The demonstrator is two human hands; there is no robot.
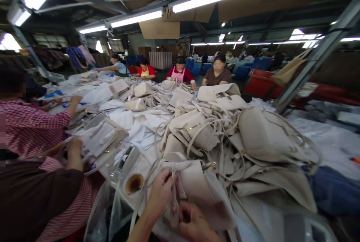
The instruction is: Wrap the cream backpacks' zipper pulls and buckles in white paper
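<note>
Beige, a bag (218, 197) lies right in front of the person, its narrow strap (174, 205) running down between the two hands. Keeping that strap straight and lightly taut, without creasing the bag, would probably work best. Angled upward, the left hand (161, 190) pinches the strap's top in its fingers; the right hand (195, 222) curls lower, its grip unclear. Beyond are heaped bags (194, 127), then co-workers (180, 75).

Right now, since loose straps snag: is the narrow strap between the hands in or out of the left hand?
In: the left hand pinches the narrow strap, in front of the cream bag.
</note>
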